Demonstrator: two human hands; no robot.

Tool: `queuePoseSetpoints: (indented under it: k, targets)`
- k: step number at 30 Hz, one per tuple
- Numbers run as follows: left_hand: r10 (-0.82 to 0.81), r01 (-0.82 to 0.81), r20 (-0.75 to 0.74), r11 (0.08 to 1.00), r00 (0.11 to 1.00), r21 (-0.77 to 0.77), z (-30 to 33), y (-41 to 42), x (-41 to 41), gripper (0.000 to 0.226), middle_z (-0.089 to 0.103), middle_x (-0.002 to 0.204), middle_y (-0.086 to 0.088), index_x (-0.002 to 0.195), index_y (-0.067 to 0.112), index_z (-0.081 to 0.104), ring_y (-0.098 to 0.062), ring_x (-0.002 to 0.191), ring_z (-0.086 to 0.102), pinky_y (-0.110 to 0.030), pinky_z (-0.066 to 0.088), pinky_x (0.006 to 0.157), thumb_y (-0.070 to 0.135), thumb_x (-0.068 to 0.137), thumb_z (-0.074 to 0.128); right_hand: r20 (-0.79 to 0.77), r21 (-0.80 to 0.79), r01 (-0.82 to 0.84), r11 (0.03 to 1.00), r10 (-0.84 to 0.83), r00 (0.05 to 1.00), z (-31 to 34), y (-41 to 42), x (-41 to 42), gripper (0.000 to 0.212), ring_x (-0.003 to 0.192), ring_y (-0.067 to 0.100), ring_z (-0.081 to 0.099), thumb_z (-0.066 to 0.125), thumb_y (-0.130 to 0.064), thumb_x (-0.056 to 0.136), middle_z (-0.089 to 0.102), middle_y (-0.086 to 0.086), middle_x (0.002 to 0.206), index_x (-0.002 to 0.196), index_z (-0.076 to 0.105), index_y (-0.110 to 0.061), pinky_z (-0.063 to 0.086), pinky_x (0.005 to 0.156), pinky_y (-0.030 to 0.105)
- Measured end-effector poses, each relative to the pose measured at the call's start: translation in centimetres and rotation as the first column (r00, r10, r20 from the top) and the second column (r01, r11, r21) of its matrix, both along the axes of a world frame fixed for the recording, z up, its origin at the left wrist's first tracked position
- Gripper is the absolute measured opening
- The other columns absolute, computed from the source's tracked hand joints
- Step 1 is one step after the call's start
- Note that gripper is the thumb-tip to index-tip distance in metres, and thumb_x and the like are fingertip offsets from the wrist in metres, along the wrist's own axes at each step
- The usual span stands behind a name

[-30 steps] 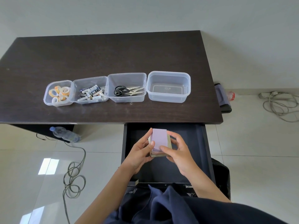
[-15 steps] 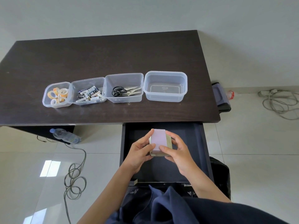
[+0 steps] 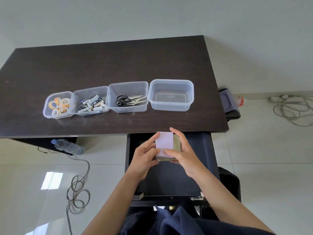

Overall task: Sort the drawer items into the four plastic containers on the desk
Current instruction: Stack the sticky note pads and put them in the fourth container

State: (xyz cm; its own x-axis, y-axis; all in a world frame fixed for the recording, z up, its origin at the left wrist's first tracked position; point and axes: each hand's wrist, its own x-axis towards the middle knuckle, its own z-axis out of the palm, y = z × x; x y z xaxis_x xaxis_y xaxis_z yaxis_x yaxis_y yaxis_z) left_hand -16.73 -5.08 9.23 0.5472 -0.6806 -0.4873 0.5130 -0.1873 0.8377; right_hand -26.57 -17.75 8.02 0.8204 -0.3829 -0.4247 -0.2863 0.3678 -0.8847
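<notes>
Both hands hold a stack of sticky-note pads [image 3: 165,143], pale purple on top and olive-yellow beneath, above the open dark drawer [image 3: 171,180]. My left hand [image 3: 144,156] grips its left side and my right hand [image 3: 183,150] grips its right side and near corner. On the dark desk [image 3: 101,65] four clear plastic containers stand in a row: the tape container [image 3: 58,105] with several tape rolls, the battery container [image 3: 91,100] with several batteries, the scissors container [image 3: 128,97] with scissors, and the large container [image 3: 171,94], which holds nothing.
A water bottle [image 3: 68,146] lies on the tiled floor under the desk's left part, with a coiled cable [image 3: 77,194] nearby. A dark bag [image 3: 229,104] and a small bottle lie right of the desk, a cable bundle [image 3: 291,109] beyond. Dark blue clothing fills the bottom edge.
The hands have lifted the pad stack slightly up toward the desk's front edge. My grip on it is unchanged.
</notes>
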Motion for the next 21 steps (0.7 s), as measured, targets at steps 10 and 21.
queuePoseSetpoints:
  k: [10, 21]
  targets:
    - [-0.126, 0.145, 0.159, 0.982, 0.979, -0.118, 4.5, -5.9, 8.1, 0.042, 0.061, 0.102, 0.004, 0.126, 0.041, 0.057, -0.020, 0.094, 0.050, -0.040, 0.040, 0.091, 0.015, 0.093, 0.056, 0.026, 0.031, 0.175, 0.984, -0.176, 0.984, 4.5, -5.8, 7.7, 0.057, 0.107, 0.024, 0.058, 0.070, -0.011, 0.077, 0.055, -0.002, 0.123, 0.115, 0.049, -0.049, 0.052, 0.073, 0.037]
    - [-0.366, 0.098, 0.635, 0.904, 0.680, 0.416, 0.7, -9.8, 18.3, 0.040, 0.050, 0.130, -0.002, 0.129, 0.031, 0.055, -0.015, 0.115, 0.056, -0.027, 0.043, 0.096, 0.029, 0.089, 0.060, -0.181, -0.267, 0.110, 0.957, -0.162, 0.970, 4.2, -12.8, 17.4, 0.064, 0.099, 0.017, 0.052, 0.073, -0.011, 0.076, 0.046, -0.004, 0.124, 0.122, 0.043, -0.043, 0.053, 0.078, 0.037]
